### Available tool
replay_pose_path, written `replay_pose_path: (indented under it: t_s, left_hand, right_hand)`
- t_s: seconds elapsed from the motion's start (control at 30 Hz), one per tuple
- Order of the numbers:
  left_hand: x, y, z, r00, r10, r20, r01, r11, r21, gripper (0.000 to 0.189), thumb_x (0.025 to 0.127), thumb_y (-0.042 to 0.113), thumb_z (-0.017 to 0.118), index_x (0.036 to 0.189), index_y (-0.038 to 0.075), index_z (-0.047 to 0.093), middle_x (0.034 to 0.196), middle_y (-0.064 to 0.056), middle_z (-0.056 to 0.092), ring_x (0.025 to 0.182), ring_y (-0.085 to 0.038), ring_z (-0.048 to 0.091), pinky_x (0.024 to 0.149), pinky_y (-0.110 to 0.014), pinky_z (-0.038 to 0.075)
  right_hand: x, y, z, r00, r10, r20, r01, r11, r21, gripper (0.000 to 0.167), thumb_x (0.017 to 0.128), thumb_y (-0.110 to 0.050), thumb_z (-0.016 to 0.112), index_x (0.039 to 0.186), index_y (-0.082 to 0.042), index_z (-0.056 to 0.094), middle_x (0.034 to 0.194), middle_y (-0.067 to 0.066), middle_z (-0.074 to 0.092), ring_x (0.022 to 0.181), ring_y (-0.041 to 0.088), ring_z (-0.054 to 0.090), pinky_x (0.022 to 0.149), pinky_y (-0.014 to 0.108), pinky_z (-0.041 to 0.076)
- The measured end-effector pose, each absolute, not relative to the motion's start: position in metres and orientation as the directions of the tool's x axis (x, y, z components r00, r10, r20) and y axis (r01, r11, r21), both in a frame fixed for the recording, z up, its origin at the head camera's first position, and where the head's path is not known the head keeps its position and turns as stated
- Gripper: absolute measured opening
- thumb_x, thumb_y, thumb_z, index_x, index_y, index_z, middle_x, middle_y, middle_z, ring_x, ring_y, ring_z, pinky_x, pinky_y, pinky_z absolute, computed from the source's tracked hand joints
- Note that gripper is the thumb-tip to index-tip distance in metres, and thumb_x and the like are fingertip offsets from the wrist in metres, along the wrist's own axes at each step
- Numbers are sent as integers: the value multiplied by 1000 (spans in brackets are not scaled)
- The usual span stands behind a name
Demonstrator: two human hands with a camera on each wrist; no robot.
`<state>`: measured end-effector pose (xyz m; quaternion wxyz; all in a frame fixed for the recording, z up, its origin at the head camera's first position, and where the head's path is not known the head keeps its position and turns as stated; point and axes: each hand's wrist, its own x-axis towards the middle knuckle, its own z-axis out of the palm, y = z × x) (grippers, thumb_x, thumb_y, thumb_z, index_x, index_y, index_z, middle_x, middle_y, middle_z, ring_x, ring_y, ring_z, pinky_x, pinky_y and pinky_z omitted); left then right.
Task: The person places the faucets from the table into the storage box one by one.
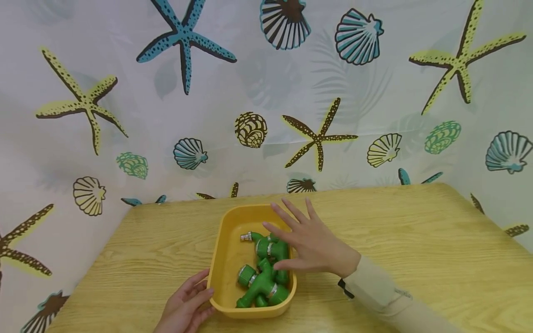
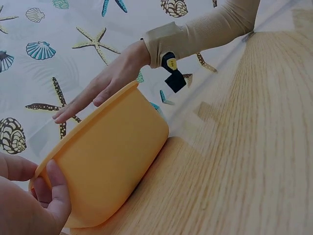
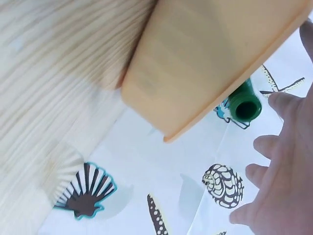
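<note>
A yellow plastic bin [image 1: 228, 259] stands on the wooden table, with several green tap-like pipe fittings [image 1: 262, 284] piled toward its right side. Some have silver metal rings, and one ends in a metal nozzle [image 1: 246, 237]. My left hand [image 1: 187, 300] grips the bin's near left rim, thumb on top and fingers against the outer wall, as the left wrist view shows. Over the bin's right rim hovers my right hand [image 1: 312, 245], fingers spread and holding nothing. In the right wrist view, a green pipe end [image 3: 245, 108] shows above the rim, near the fingers.
The wooden table [image 1: 395, 240] extends on both sides of the bin. A white cloth [image 1: 266, 92] printed with starfish and shells hangs behind and at the sides. A black strap [image 2: 174, 73] sits at my right wrist, by the beige sleeve.
</note>
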<state>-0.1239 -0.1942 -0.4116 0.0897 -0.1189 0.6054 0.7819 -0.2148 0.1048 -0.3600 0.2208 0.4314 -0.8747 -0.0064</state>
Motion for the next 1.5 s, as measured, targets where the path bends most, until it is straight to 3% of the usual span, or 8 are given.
replay_pose_path:
  t_s: [0.17, 0.57, 0.8, 1.13, 1.5]
  left_hand:
    - [-123, -196, -412, -954, 0, -299, -290, -250, 924, 51, 90, -1, 63, 138, 2, 47, 110, -9, 54, 90, -21, 60, 76, -33, 55]
    - [-122, -190, -408, -958, -36, -283, -269, -216, 939, 54, 91, -3, 61, 142, -4, 40, 109, -9, 51, 90, -21, 60, 76, -36, 56]
    - [-123, -192, -410, -955, -28, -294, -282, -214, 935, 56, 90, -3, 63, 142, -4, 40, 108, -10, 53, 89, -21, 59, 74, -34, 55]
    - [-125, -194, -408, -952, -8, -307, -298, -222, 928, 54, 91, -3, 62, 141, -2, 41, 107, -10, 53, 89, -21, 58, 73, -33, 55]
    - [-129, -201, -405, -936, 96, -338, -351, -245, 904, 47, 91, -4, 62, 136, 3, 49, 103, -6, 57, 86, -18, 61, 74, -35, 55]
  right_hand:
    - [-217, 122, -361, -514, -752, 413, -739, 632, 232, 90, 87, -80, 16, 148, -20, 43, 157, 17, 21, 144, 38, 13, 105, 71, 6]
    - [-214, 167, -368, -513, -739, 437, -694, 657, 294, 83, 85, -75, 45, 143, -16, 51, 153, 19, 29, 140, 41, 22, 102, 73, 13]
    - [-206, 197, -375, -505, -715, 484, -680, 675, 287, 81, 78, -65, 64, 138, -12, 54, 149, 22, 35, 138, 42, 26, 102, 72, 15]
    - [-187, 224, -372, -509, -695, 507, -656, 695, 294, 76, 87, -68, 50, 138, -13, 53, 152, 20, 31, 138, 42, 26, 105, 70, 10]
    - [-176, 229, -380, -544, -677, 497, -619, 723, 307, 77, 79, -68, 60, 133, -13, 60, 152, 17, 32, 134, 43, 32, 106, 69, 9]
